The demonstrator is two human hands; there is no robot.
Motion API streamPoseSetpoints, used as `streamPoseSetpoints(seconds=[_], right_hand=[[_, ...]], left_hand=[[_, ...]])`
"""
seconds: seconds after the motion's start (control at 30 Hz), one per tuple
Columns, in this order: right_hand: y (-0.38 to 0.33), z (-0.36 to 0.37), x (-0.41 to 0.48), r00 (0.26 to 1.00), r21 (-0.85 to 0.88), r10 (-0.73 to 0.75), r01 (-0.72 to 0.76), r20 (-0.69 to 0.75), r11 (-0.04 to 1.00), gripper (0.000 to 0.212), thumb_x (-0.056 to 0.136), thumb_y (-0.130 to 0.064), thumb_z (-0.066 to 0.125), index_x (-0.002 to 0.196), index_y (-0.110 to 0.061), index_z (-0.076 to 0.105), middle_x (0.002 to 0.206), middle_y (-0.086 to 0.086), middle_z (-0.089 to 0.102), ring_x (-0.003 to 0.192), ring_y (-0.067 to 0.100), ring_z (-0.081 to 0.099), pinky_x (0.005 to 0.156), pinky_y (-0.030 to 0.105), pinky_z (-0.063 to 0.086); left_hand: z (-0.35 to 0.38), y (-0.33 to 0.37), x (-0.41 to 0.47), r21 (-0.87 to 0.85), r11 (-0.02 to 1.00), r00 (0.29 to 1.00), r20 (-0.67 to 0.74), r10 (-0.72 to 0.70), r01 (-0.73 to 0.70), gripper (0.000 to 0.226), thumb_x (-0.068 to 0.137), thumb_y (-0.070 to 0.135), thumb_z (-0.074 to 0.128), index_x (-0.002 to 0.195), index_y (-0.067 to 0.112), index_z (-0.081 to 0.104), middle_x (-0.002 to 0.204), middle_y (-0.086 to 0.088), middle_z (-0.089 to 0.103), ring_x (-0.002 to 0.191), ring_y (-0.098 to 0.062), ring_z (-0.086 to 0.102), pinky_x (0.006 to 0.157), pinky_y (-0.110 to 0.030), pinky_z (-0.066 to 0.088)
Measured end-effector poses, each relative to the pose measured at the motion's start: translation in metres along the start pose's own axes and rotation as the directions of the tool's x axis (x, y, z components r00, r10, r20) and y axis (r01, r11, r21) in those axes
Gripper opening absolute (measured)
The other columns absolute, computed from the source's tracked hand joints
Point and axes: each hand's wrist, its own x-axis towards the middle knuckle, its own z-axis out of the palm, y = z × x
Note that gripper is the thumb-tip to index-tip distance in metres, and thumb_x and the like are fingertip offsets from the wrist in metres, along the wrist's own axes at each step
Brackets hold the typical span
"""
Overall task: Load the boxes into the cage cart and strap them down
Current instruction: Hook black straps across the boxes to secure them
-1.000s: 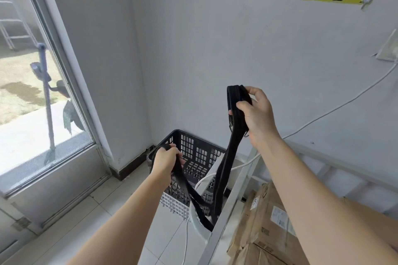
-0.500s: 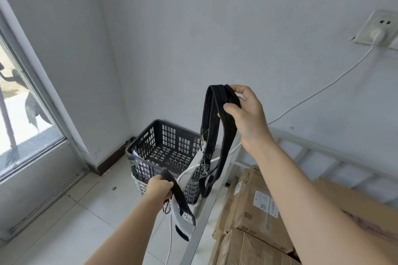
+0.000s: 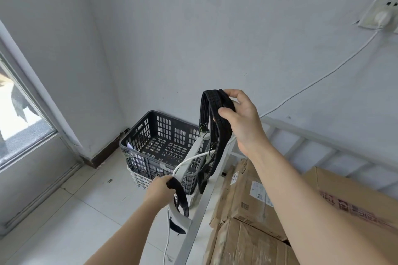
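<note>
Above the cage cart (image 3: pixel 201 211), at its corner post: your right hand (image 3: pixel 239 118) gripped the folded bundle of the black strap (image 3: pixel 205 112), thumb and fingers curled round its top. It stood about where it had stood a second earlier.
Outside the cage cart, just beside the post: your left hand (image 3: pixel 159 187) was closed round one strap end. It sat lower than a second earlier, when it was up at the rim of the black basket (image 3: pixel 159 135).
Strap run: the loops hung from the right hand down along the post. The end below the left hand met a white piece (image 3: pixel 178 216) that could not be identified.
Inside the cage cart: the boxes (image 3: pixel 254 196) lay stacked against one another below the top rail.
Beyond the cage cart: the basket stood on the floor, and a white cable (image 3: pixel 323 77) ran up to the wall socket (image 3: pixel 381 13).
View: you had turned toward the cart. The window (image 3: pixel 25 125) had slid to the left edge, and the socket had come into sight.
Meaning for the task: loading looked largely done and strapping only begun. No strap lay across the boxes yet.
Next need: you probably had to free enough length, then anchor one end at the post.
</note>
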Motion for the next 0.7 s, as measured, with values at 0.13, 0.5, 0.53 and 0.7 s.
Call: streamPoseSetpoints(seconds=[0.13, 0.5, 0.53, 0.7], right_hand=[[-0.005, 0.003, -0.005, 1.000, 0.000, 0.004, -0.004, 0.029, 1.000, 0.037, 0.086, 0.011, 0.053, 0.099, -0.023, 0.058, 0.084, 0.005, 0.067, 0.071, 0.019, 0.063, 0.068, 0.035, 0.056], [-0.057, 0.008, -0.035, 0.985, -0.006, -0.131, 0.132, 0.114, 0.991, 0.035, 0.087, 0.010, 0.054, 0.099, -0.023, 0.059, 0.083, 0.005, 0.068, 0.070, 0.016, 0.064, 0.068, 0.027, 0.054], [-0.063, 0.007, -0.039, 0.980, -0.011, -0.152, 0.155, 0.128, 0.988, 0.036, 0.087, 0.010, 0.054, 0.099, -0.023, 0.059, 0.082, 0.004, 0.068, 0.070, 0.015, 0.063, 0.068, 0.027, 0.053], [-0.098, -0.002, -0.065, 0.951, 0.027, -0.240, 0.240, 0.196, 0.970, 0.040, 0.087, 0.014, 0.051, 0.100, -0.023, 0.059, 0.080, 0.002, 0.067, 0.067, 0.011, 0.063, 0.061, 0.021, 0.051]], left_hand=[[-0.014, 0.013, -0.007, 0.063, 0.998, 0.998, 0.052, 0.022, -0.025, 0.030, 0.089, 0.018, 0.058, 0.119, 0.019, 0.062, 0.117, -0.003, 0.065, 0.088, -0.016, 0.055, 0.073, -0.027, 0.050], [-0.098, 0.113, -0.061, -0.809, 0.561, 0.975, -0.064, 0.213, -0.175, 0.067, 0.098, 0.058, 0.027, 0.103, 0.006, 0.068, 0.079, -0.005, 0.069, 0.066, -0.017, 0.057, 0.056, -0.025, 0.040], [-0.108, 0.123, -0.070, -0.861, 0.488, 0.970, -0.021, 0.244, -0.142, 0.077, 0.095, 0.065, 0.021, 0.103, 0.005, 0.069, 0.082, -0.006, 0.071, 0.067, -0.018, 0.057, 0.058, -0.027, 0.040], [-0.141, 0.158, -0.110, -0.963, 0.270, 0.933, 0.102, 0.344, 0.006, 0.090, 0.086, 0.078, 0.018, 0.111, 0.003, 0.061, 0.093, -0.010, 0.072, 0.082, -0.025, 0.066, 0.066, -0.033, 0.047]])
